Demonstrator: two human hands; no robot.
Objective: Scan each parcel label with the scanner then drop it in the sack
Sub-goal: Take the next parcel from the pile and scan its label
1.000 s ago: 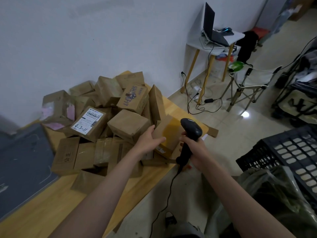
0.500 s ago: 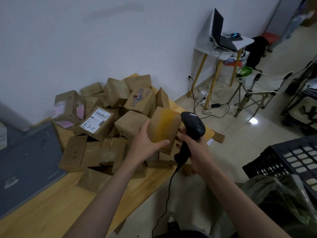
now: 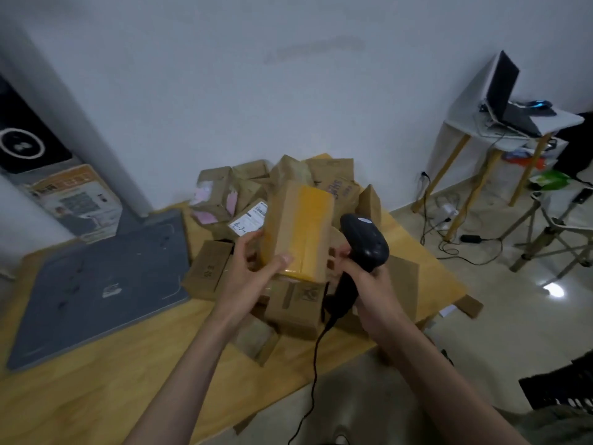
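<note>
Raised since earlier, parcel [image 3: 296,229] upright over tabletop's [image 3: 96,390] far-right corner, gripped by left hand [image 3: 253,268]; scanner [image 3: 362,248] held in right hand [image 3: 369,277], just right, label unseen.

Makeshift parcel-sorting rm: box pile [image 3: 282,200], side table w/ laptop [image 3: 510,97].

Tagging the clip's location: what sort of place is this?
Probably an informal parcel-sorting corner in a home or small office, not a warehouse. A heap of cardboard parcels covers a wooden table, the right hand holds a corded barcode scanner, and a laptop sits on a side table.
</note>
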